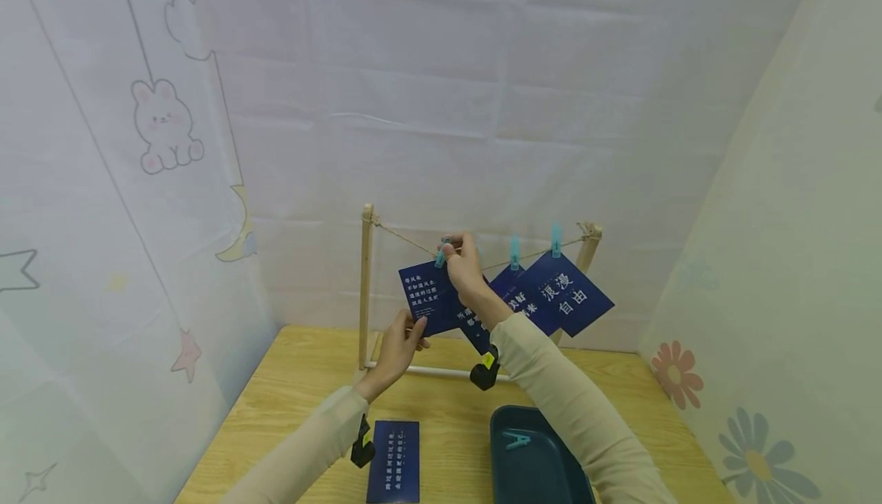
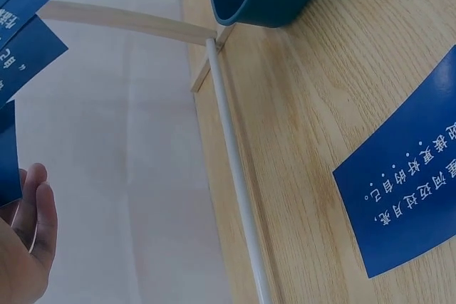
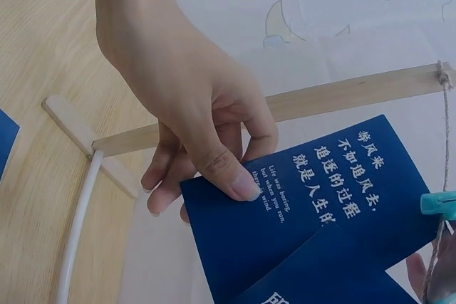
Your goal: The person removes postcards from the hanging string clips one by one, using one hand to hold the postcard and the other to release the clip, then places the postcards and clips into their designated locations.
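My left hand pinches the lower edge of a blue card with white writing, its thumb lying on the printed face in the right wrist view. At the card's top edge, my right hand grips a turquoise clothespin on the twine. In the right wrist view the same clothespin sits over both twine and card edge. Farther right along the twine hang several more blue cards, held by turquoise clothespins. My right forearm partly covers them.
The twine runs between two wooden posts joined low down by a white rod. Another blue card lies on the wooden table. A dark teal tray holds a loose clothespin.
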The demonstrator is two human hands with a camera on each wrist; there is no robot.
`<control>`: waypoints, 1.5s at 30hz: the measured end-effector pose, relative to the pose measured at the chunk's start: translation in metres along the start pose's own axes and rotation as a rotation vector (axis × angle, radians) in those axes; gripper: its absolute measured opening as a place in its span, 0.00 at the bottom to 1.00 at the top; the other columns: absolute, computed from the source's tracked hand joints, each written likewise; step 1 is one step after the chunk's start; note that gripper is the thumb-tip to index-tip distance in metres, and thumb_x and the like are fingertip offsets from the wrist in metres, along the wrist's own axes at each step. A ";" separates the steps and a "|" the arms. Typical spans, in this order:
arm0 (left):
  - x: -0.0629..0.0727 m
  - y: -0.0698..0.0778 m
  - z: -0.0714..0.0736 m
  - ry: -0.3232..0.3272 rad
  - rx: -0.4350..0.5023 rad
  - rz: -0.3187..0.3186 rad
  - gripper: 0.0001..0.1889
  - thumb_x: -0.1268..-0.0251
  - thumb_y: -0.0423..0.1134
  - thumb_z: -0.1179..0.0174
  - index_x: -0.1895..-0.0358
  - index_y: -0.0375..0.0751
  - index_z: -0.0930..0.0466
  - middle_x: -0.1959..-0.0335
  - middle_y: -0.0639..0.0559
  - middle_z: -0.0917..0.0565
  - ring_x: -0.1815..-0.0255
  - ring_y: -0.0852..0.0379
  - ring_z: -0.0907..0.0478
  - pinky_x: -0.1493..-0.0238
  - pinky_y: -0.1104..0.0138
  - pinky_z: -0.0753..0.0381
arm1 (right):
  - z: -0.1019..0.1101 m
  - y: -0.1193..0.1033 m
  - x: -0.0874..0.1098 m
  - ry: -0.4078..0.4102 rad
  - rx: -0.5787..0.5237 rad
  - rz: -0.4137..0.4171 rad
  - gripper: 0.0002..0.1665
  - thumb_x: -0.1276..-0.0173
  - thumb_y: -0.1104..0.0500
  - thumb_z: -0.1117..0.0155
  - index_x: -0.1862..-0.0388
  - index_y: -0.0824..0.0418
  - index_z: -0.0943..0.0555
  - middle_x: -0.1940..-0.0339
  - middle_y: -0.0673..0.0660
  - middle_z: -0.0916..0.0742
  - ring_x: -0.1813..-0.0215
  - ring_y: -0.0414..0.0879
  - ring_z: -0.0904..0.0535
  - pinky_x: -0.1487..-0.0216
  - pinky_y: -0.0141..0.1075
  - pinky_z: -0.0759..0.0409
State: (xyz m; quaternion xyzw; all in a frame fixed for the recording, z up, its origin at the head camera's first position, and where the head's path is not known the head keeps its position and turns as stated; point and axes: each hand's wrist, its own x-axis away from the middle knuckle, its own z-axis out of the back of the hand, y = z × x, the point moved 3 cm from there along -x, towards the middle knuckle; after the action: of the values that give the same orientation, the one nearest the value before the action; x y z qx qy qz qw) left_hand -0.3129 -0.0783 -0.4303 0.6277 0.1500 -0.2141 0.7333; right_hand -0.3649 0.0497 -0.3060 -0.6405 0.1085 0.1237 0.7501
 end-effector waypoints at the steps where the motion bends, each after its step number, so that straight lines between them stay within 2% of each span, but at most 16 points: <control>1: -0.001 -0.005 -0.001 0.006 -0.009 -0.007 0.08 0.22 0.27 0.53 0.54 0.21 0.31 0.67 0.27 0.21 0.70 0.31 0.18 0.67 0.44 0.18 | 0.000 0.000 0.000 0.009 -0.004 0.008 0.12 0.19 0.65 0.57 0.42 0.68 0.32 0.47 0.66 0.23 0.48 0.58 0.24 0.46 0.47 0.28; 4: -0.005 -0.022 -0.004 0.013 -0.019 -0.026 0.07 0.22 0.29 0.52 0.55 0.25 0.30 0.69 0.33 0.19 0.72 0.36 0.17 0.69 0.50 0.17 | 0.001 0.001 -0.001 0.029 -0.029 0.033 0.12 0.19 0.66 0.57 0.42 0.69 0.32 0.48 0.67 0.23 0.49 0.60 0.24 0.45 0.49 0.28; 7: -0.003 -0.015 -0.001 0.005 -0.019 -0.031 0.06 0.23 0.28 0.52 0.55 0.25 0.30 0.70 0.34 0.19 0.72 0.35 0.17 0.69 0.50 0.17 | 0.001 0.000 -0.001 0.042 -0.060 0.062 0.12 0.19 0.67 0.57 0.43 0.70 0.32 0.49 0.69 0.23 0.48 0.64 0.24 0.44 0.51 0.27; 11: 0.001 0.007 0.002 -0.015 -0.003 -0.015 0.07 0.23 0.25 0.53 0.54 0.20 0.31 0.67 0.26 0.20 0.70 0.28 0.19 0.66 0.42 0.20 | 0.001 -0.001 -0.001 0.059 -0.097 0.084 0.11 0.19 0.67 0.58 0.44 0.71 0.32 0.49 0.72 0.24 0.46 0.68 0.25 0.44 0.52 0.26; 15: 0.003 0.005 0.003 -0.028 -0.004 -0.022 0.08 0.23 0.26 0.54 0.53 0.20 0.31 0.66 0.25 0.21 0.69 0.29 0.18 0.65 0.43 0.19 | 0.004 -0.002 -0.001 0.082 -0.124 0.088 0.11 0.19 0.66 0.58 0.45 0.71 0.32 0.52 0.69 0.22 0.46 0.67 0.25 0.42 0.50 0.26; 19: 0.004 0.001 0.004 -0.037 0.001 -0.036 0.08 0.22 0.26 0.54 0.52 0.19 0.32 0.66 0.26 0.21 0.69 0.30 0.19 0.66 0.45 0.19 | 0.009 -0.008 -0.002 0.114 -0.169 0.098 0.12 0.19 0.64 0.58 0.45 0.69 0.31 0.57 0.60 0.19 0.46 0.63 0.24 0.38 0.49 0.29; 25: 0.008 -0.002 0.008 -0.031 -0.022 -0.037 0.08 0.23 0.26 0.54 0.54 0.20 0.31 0.67 0.28 0.20 0.70 0.30 0.19 0.67 0.46 0.19 | 0.011 -0.015 -0.002 0.104 -0.206 0.122 0.13 0.19 0.63 0.58 0.44 0.70 0.32 0.56 0.60 0.19 0.45 0.64 0.25 0.36 0.46 0.30; 28: 0.009 -0.009 0.008 -0.030 -0.037 -0.017 0.08 0.22 0.26 0.54 0.54 0.20 0.31 0.67 0.29 0.20 0.69 0.31 0.18 0.66 0.45 0.19 | 0.011 -0.016 -0.001 0.097 -0.216 0.135 0.13 0.19 0.63 0.58 0.44 0.70 0.32 0.56 0.60 0.20 0.47 0.62 0.23 0.35 0.45 0.29; 33: 0.010 -0.036 0.006 -0.015 -0.033 -0.007 0.08 0.22 0.28 0.54 0.54 0.22 0.32 0.64 0.28 0.20 0.71 0.31 0.19 0.67 0.44 0.20 | 0.012 -0.018 0.001 0.091 -0.218 0.164 0.13 0.19 0.63 0.58 0.44 0.71 0.32 0.56 0.61 0.20 0.52 0.53 0.20 0.38 0.44 0.27; 36: 0.011 -0.049 0.007 -0.008 -0.025 -0.004 0.08 0.21 0.30 0.53 0.54 0.25 0.31 0.65 0.32 0.18 0.72 0.35 0.18 0.69 0.48 0.18 | 0.012 -0.020 0.004 0.074 -0.221 0.191 0.14 0.19 0.64 0.58 0.44 0.73 0.33 0.55 0.65 0.21 0.55 0.47 0.20 0.40 0.45 0.25; 39: 0.012 -0.055 0.009 -0.007 -0.021 0.007 0.08 0.21 0.33 0.52 0.54 0.28 0.30 0.65 0.35 0.17 0.72 0.40 0.17 0.69 0.56 0.17 | 0.012 -0.022 0.007 0.050 -0.231 0.225 0.14 0.19 0.65 0.58 0.44 0.74 0.33 0.54 0.68 0.23 0.53 0.52 0.20 0.41 0.45 0.24; 41: 0.014 -0.058 0.011 -0.005 -0.026 0.018 0.08 0.21 0.34 0.52 0.54 0.31 0.29 0.65 0.37 0.16 0.72 0.43 0.16 0.69 0.60 0.16 | 0.012 -0.022 0.009 0.029 -0.239 0.250 0.13 0.19 0.66 0.58 0.45 0.75 0.34 0.52 0.71 0.24 0.50 0.61 0.22 0.40 0.45 0.25; 43: 0.015 -0.060 0.012 -0.007 -0.038 0.018 0.08 0.21 0.35 0.52 0.55 0.31 0.29 0.65 0.38 0.16 0.73 0.45 0.16 0.69 0.63 0.17 | 0.012 -0.021 0.011 0.008 -0.239 0.268 0.13 0.19 0.67 0.59 0.45 0.76 0.35 0.51 0.74 0.26 0.47 0.68 0.24 0.38 0.45 0.26; 45: 0.017 -0.061 0.013 -0.010 -0.038 0.019 0.08 0.21 0.35 0.52 0.55 0.30 0.30 0.64 0.37 0.17 0.72 0.45 0.16 0.69 0.62 0.17 | 0.013 -0.019 0.013 -0.004 -0.221 0.275 0.13 0.19 0.67 0.59 0.45 0.75 0.35 0.49 0.77 0.27 0.46 0.70 0.25 0.37 0.45 0.27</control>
State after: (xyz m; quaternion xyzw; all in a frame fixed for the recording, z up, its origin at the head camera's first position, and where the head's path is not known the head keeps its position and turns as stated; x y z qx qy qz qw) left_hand -0.3291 -0.1010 -0.4886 0.6138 0.1443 -0.2073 0.7480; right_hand -0.3460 0.0599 -0.2906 -0.6978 0.1792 0.2375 0.6516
